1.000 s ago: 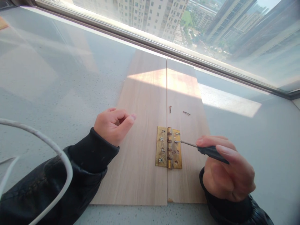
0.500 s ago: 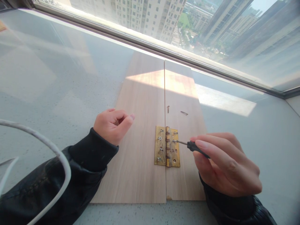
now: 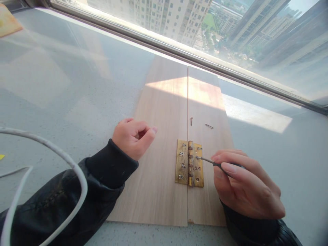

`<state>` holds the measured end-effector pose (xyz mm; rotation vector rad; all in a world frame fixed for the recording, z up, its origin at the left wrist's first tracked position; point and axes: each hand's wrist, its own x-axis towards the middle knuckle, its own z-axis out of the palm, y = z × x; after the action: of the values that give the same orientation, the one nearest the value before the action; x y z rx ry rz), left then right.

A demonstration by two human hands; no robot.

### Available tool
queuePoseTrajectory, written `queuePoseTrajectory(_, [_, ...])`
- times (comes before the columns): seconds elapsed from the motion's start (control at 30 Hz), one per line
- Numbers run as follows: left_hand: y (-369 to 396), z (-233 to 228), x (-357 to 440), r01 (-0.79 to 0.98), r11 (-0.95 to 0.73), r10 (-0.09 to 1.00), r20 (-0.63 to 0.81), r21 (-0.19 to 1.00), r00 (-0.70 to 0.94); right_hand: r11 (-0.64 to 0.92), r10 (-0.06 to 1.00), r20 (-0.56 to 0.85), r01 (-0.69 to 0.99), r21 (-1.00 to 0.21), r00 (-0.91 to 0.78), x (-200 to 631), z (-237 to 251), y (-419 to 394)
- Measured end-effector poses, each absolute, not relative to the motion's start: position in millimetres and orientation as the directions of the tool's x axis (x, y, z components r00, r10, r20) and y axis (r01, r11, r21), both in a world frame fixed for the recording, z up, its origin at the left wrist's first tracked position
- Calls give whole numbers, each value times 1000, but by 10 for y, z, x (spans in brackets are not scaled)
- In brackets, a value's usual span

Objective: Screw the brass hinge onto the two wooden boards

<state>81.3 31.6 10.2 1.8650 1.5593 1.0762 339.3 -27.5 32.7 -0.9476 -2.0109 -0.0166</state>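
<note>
Head view: right hand (image 3: 246, 188) grips thin black-handled screwdriver (image 3: 217, 163), tip seated on brass hinge (image 3: 189, 168) screw; left hand (image 3: 133, 138) loosely curled, holding nothing, steadying pale wooden boards (image 3: 164, 136).

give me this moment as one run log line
right hand: holds screwdriver, tip at hinge | left hand: loosely curled on left board | two loose screws on right board
</note>
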Motion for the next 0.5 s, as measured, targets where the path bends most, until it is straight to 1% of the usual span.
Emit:
queuePoseTrajectory(0.1, [293,89,843,623,-334,931,352,707,100,735,523,793,637,-233,-313,3380,347,-224])
queuePoseTrajectory(0.2, [236,103,879,643,-463,873,440,610,211,737,526,795,628,-249,-302,3380,336,-201])
queuePoseTrajectory(0.27, [182,156,926,625,-543,831,466,561,303,735,536,797,619,-276,-280,3383,310,-196])
queuePoseTrajectory(0.37, [113,309,1070,617,-616,786,440,490,435,733,520,827,608,-304,-214,3384,273,-190])
queuePoseTrajectory(0.5, [143,464,1387,605,-687,725,314,403,613,727,527,826,608,-318,-198,3375,267,-182])
